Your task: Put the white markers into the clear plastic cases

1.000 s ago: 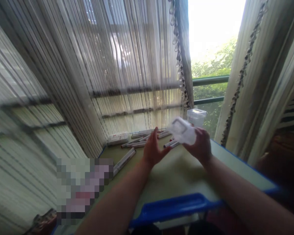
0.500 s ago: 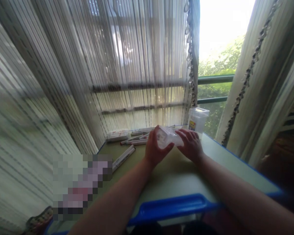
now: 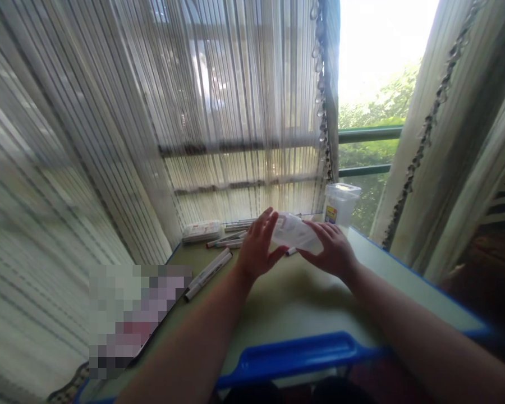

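Observation:
A translucent plastic container [image 3: 299,229] is tilted between my two hands above the far part of the table [image 3: 294,308]. My left hand [image 3: 257,245] lies against the container's left end, its fingers pointing up and its thumb apart below. Gripping the right end is my right hand [image 3: 333,248], fingers over the top and thumb along the lower edge. The blue-tipped end of a white marker [image 3: 292,251] shows just under the container, between my thumbs. My hands hide part of the container, and I cannot tell what is inside it.
Several loose markers [image 3: 227,242] lie behind my left hand, beside a clear case [image 3: 202,230]. Two white markers [image 3: 209,275] lie nearer, left of my forearm. A tall clear tub [image 3: 341,203] stands at the far right corner. A pixelated item [image 3: 151,314] covers the left edge; curtains [image 3: 244,101] hang behind.
The container has shifted slightly right with my right hand. My left hand has moved a little left, its fingers more upright. The blue-tipped marker end now shows beneath the container.

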The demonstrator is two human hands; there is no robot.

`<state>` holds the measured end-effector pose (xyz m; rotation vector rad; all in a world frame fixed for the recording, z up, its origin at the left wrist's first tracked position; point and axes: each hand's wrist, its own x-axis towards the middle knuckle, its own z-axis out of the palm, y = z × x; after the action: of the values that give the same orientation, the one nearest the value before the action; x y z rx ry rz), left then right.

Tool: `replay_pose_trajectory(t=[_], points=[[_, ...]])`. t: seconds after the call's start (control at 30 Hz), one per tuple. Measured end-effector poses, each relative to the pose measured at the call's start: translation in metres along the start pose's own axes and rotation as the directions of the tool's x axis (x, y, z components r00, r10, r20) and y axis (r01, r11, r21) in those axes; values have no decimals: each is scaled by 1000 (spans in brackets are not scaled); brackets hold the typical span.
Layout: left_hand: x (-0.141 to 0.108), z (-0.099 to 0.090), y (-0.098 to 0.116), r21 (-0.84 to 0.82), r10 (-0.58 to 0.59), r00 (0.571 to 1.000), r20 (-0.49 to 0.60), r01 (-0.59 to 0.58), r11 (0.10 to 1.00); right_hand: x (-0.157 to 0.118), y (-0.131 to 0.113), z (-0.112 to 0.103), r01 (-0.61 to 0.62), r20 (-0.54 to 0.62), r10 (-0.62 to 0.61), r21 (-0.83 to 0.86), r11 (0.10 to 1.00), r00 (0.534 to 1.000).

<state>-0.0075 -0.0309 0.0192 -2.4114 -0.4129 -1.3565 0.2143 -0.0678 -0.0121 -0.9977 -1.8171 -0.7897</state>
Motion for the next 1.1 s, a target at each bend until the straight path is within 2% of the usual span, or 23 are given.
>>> replay_pose_trajectory(t=[0.1, 0.2, 0.27, 0.37, 0.4, 0.47, 0.53, 0.57, 0.63, 0.7, 0.73, 0.8, 0.87, 0.93, 0.97, 1.03, 1.1], points=[[1, -2, -1, 25, -52, 999, -13, 52, 998, 0, -1, -2, -22, -1, 22, 29, 999, 1000], [4, -4, -1, -25, -130, 977, -170, 127, 992, 0, -3, -3, -22, 4, 22, 48, 999, 1000], [6, -5, -1, -84, -270, 916, -296, 256, 963, 0, -5, -3, 3, 27, -4, 64, 998, 1000], [10, -5, -1, -165, -472, 792, -387, 444, 880, 0, -8, -1, 74, 76, -83, 113, 991, 994], [12, -4, -1, -177, -503, 768, -397, 474, 862, 0, -10, -1, 109, 93, -122, 137, 985, 988], [14, -1, -1, -195, -527, 755, -389, 492, 849, 0, -12, 1, 183, 118, -206, 182, 966, 971], [16, 3, -2, -279, -584, 758, -291, 516, 810, 0, -15, 2, 238, 127, -268, 216, 947, 955], [17, 5, -3, -363, -645, 740, -193, 557, 747, 0, -17, 2, 252, 123, -285, 226, 941, 951], [18, 6, -3, -537, -749, 657, 86, 664, 521, 0, -20, 1, 268, 117, -300, 235, 935, 947], [19, 4, -2, -637, -736, 571, 365, 729, 250, -1, -21, 0, 251, 93, -277, 221, 942, 956], [19, 4, -2, -661, -693, 554, 461, 736, 148, -2, -21, 0, 230, 73, -250, 213, 949, 965], [18, 4, -2, -698, -602, 562, 567, 716, 10, -4, -18, 1, 163, 32, -174, 220, 962, 984], [14, 8, -1, -721, -555, 576, 601, 690, -65, -7, -15, 2, 72, 33, -83, 256, 964, 996], [6, 16, 0, -737, -577, 594, 560, 676, -20, -10, -11, 4, -48, 73, 27, 308, 950, 997], [1, 21, 1, -737, -609, 610, 507, 673, 60, -11, -9, 5, -116, 92, 89, 336, 935, 992], [-9, 31, 4, -693, -641, 669, 376, 662, 285, -14, -8, 8, -242, 126, 209, 391, 888, 970], [-17, 38, 8, -631, -631, 696, 343, 668, 394, -15, -8, 11, -310, 144, 275, 419, 853, 951]])
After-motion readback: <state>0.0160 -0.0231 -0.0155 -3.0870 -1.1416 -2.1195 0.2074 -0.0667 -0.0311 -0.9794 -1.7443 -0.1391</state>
